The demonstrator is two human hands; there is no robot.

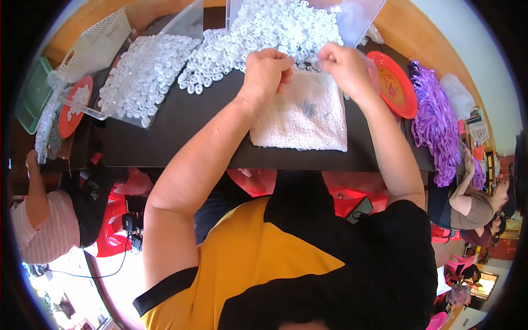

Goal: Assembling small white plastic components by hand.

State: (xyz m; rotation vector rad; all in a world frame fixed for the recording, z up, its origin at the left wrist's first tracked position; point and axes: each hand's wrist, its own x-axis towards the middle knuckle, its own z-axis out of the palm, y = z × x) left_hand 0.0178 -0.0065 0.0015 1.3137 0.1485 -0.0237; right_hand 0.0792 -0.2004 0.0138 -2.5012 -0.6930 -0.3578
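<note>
1. We see many small white oval pieces (pixel 280 27), glossy and ring-like, heaped beyond the hands and spilling loose onto the dark, smooth table (pixel 176 121); they are too many for us to count.
2. We find one white cloth (pixel 300 132), squarish, with a fuzzy towel-like nap, flat on the table below the hands; a few thin blue-grey bits (pixel 308 109) lie near its middle, too small for us to count.
3. We see the left hand (pixel 265 70) curled at the cloth's upper edge, thumb and forefinger drawn close; we cannot tell whether they grip something.
4. We see the right hand (pixel 344 65) half-curled just beside the heap, fingertips near the thumb; we cannot tell what it has hold of.
5. We count two clear plastic boxes, one behind the heap (pixel 366 16) and one at left (pixel 184 22) full of similar pieces.
6. We count two red dishes, right (pixel 406 91) and left (pixel 67 126), one green tray (pixel 34 96) and one shiny purple bundle of strands (pixel 437 121).
</note>
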